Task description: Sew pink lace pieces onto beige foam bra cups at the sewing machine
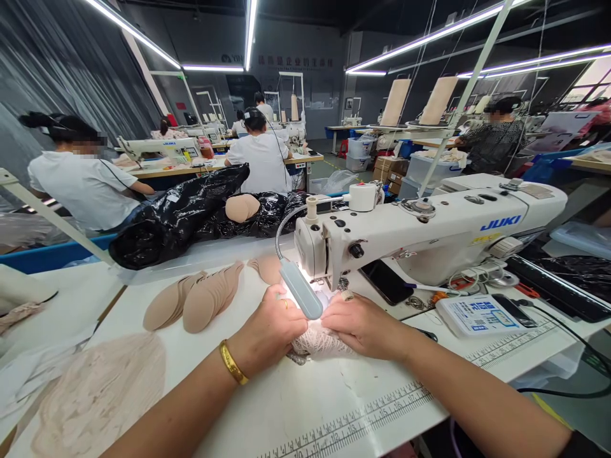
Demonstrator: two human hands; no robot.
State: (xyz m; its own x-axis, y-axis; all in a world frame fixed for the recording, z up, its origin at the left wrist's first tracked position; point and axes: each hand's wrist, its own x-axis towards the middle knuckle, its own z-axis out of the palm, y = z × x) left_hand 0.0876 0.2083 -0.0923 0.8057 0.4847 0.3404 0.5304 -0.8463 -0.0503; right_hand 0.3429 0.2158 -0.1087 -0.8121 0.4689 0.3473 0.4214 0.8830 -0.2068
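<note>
Both my hands are at the needle end of a white sewing machine [429,222], on a piece of pale lace fabric [319,343]. My left hand [274,324] presses its fingers together on the lace's left side. From the right, my right hand [360,324] grips the same fabric with bent fingers. A grey lamp head [300,289] on a bendy metal neck hangs over the work, hiding the needle and some fingertips. Left of my hands lie fanned stacks of beige bra cups [210,299], with another beige cup [267,268] behind my left hand.
Sheer beige lace [102,388] lies at the table's left. Black plastic bags [181,213] sit behind the table. A phone [386,282] and a white box [477,315] are on the right. A printed ruler [363,413] runs along the front edge. Several people work at machines beyond.
</note>
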